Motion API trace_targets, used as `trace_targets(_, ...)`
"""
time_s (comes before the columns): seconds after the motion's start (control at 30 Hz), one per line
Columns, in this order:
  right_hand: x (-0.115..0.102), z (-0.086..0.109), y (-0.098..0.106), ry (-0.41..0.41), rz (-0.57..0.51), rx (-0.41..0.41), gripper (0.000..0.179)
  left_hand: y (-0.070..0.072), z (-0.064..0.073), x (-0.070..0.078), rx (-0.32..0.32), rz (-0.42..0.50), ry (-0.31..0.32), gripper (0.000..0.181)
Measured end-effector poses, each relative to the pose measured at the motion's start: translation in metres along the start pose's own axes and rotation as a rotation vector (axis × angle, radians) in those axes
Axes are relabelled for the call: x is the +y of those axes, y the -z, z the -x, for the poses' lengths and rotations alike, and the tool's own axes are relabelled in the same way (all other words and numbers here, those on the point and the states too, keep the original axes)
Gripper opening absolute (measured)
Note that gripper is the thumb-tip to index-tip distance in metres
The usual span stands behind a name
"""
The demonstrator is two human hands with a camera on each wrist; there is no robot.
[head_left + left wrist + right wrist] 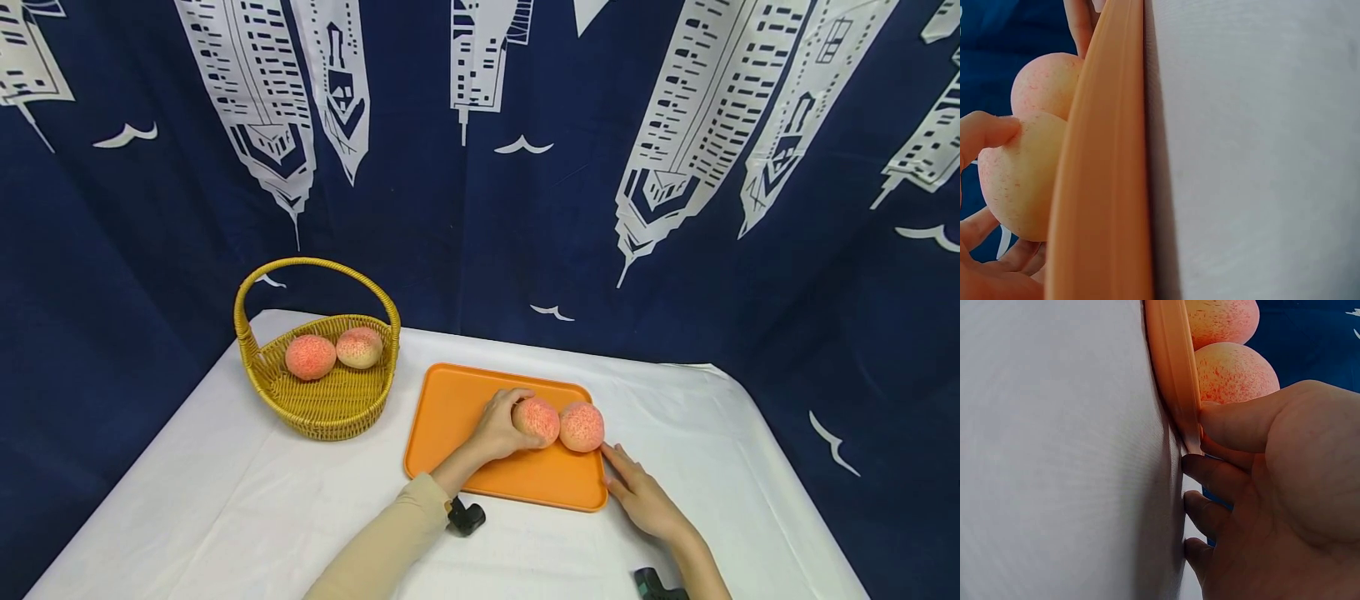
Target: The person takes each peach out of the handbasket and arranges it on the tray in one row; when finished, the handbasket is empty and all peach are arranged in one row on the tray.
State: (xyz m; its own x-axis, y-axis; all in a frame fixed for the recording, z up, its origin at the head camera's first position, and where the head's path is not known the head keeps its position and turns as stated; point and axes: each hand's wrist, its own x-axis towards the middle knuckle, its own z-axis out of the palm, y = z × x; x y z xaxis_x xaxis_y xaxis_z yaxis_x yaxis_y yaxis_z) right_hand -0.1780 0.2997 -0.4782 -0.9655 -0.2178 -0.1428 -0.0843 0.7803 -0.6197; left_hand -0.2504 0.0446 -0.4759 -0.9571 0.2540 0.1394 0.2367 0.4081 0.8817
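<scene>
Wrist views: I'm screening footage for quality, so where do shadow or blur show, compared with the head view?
Head view: bright and crisp, the weave of the basket clear; left wrist: the white cloth looks soft, with a dark shadow along the tray; right wrist: right hand dim, a soft shadow beside its fingers.

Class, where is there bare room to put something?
Free: white cloth between basket and tray; the tray's left end, beside the left hand. Crowded: the tray's right end, with two peaches and the right hand at its edge.
</scene>
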Motion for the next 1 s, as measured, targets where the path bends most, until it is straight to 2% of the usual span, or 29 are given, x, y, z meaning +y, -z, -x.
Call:
trace_targets(0.2, 0.0, 0.0, 0.0, -0.001, -0.001, -0.001, 0.057, 0.001, -0.002, -0.001, 0.0, -0.01, 0.009, 0.069)
trace_targets(0.63, -0.001, 0.0, -0.001, -0.019, 0.007, -0.01, 0.057, 0.003, -0.002, -0.001, -0.017, -0.007, 0.006, 0.072)
trace_targets(0.9, -0.002, 0.001, 0.001, -0.032, 0.012, -0.013, 0.058, 0.008, -0.001, -0.001, -0.028, 0.0, -0.016, 0.075)
trace_targets(1.0, -0.002, 0.001, 0.001, -0.033, 0.008, -0.015, 0.058, 0.014, 0.004, 0.0, -0.018, -0.011, -0.054, 0.075)
